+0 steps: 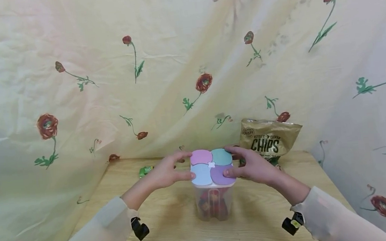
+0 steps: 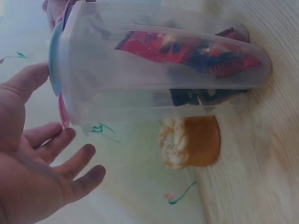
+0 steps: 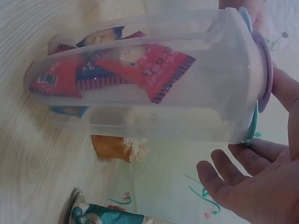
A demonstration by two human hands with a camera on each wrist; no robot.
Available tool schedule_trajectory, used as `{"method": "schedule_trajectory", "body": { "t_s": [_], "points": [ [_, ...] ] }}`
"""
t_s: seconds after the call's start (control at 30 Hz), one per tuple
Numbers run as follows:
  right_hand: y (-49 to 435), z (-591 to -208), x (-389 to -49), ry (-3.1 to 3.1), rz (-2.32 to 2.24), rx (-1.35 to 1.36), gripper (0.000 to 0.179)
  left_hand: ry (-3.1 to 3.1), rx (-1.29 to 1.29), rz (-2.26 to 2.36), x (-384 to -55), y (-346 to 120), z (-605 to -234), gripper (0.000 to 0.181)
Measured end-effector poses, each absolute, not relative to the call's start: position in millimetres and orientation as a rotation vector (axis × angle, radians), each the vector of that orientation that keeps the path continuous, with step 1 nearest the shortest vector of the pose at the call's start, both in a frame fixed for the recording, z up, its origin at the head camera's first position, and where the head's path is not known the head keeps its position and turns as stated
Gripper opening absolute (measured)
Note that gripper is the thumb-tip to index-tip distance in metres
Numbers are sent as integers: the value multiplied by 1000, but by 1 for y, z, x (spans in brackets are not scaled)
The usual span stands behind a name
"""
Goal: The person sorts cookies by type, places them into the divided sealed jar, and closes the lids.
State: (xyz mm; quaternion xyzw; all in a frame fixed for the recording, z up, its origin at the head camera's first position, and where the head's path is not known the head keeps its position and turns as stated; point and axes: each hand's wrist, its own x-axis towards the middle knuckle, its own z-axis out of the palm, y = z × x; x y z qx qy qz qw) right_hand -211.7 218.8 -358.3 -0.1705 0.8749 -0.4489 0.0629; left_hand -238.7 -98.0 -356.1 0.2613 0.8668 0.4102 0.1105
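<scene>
A tall clear plastic container (image 1: 214,204) stands upright on the wooden table, with red and dark blue snack packets (image 3: 145,70) inside. Its lid (image 1: 211,164) has pink, teal, light blue and purple petal-shaped flaps. My left hand (image 1: 164,172) touches the lid's left side; its thumb rests on the light blue flap (image 1: 202,175), and the fingers extend beside the pink one. From the other side, my right hand (image 1: 256,166) presses its thumb on the purple flap (image 1: 219,176), while a fingertip touches the edge by the teal flap (image 3: 252,123).
A gold chips bag (image 1: 270,137) stands at the back right. At the back left lies a small green packet (image 1: 146,172). Behind the container, a brown bread-like item with a pale crumbly top (image 2: 191,142) sits on the table. A floral cloth (image 1: 162,81) hangs along the back.
</scene>
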Motion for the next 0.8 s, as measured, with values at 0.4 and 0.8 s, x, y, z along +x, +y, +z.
{"method": "schedule_trajectory", "body": {
  "t_s": [0.4,0.8],
  "points": [
    [223,-363,-208,2559,-1435,-476,83,2334,758,1378,-240,-97,-367,73],
    [222,-363,-201,2591,-1406,-530,82,2250,790,1448,-237,-98,-371,74]
  ]
}}
